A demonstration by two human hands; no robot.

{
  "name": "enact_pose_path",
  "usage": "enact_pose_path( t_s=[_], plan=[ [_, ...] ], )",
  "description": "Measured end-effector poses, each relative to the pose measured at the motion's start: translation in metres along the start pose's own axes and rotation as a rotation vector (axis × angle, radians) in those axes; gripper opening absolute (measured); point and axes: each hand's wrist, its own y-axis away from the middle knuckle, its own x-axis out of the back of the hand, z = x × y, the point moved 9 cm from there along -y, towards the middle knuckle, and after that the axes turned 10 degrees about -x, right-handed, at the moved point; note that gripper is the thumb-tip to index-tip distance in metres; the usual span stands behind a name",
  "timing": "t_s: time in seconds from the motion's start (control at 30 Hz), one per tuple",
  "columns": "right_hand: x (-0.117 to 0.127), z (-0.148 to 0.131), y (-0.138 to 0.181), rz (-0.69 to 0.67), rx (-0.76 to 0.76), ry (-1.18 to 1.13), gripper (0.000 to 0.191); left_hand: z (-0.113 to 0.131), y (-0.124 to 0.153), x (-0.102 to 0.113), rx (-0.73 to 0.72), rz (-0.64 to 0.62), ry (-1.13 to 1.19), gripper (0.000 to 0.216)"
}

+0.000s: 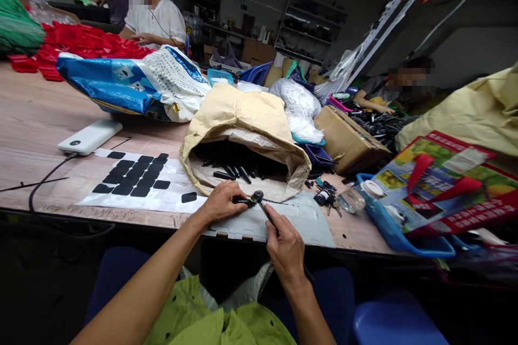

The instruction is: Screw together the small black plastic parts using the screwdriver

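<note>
The small black part (253, 197) is half covered by fingers, so its shape is hard to make out, and the handle of the thin tool (267, 214) is hidden inside the right hand (285, 248). A wooden tabletop (32, 118) is seen in a dim workshop, with a grey sheet (311, 223) at its near edge and an open paper sack (243, 118) behind. Above that sheet the part is pinched in the grip of the left hand (220, 202). The tool is clasped in the right grip, with its tip set at the part.
</note>
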Motion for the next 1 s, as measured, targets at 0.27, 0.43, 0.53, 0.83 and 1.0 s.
enact_pose_path(
  t_s=[0.27, 0.43, 0.53, 0.83, 1.0],
  plan=[
    [0.01, 0.038, -0.053, 0.138, -0.082, 0.22, 0.043, 0.0, -0.001, -0.002, -0.048, -0.057, 0.007, 0.024],
    [-0.002, 0.045, -0.055, 0.174, -0.045, 0.323, 0.043, 0.003, -0.002, -0.003, -0.053, -0.095, -0.023, 0.034],
    [-0.006, 0.045, -0.051, 0.16, -0.055, 0.337, 0.04, 0.005, -0.002, -0.003, -0.053, -0.106, -0.033, 0.037],
    [-0.022, -0.008, -0.052, -0.125, 0.157, -0.125, 0.035, 0.002, -0.002, -0.008, -0.078, -0.137, -0.015, 0.043],
    [-0.042, -0.012, -0.056, -0.267, 0.133, -0.384, 0.026, -0.002, -0.001, -0.009, -0.084, -0.15, 0.007, 0.043]
  ],
)
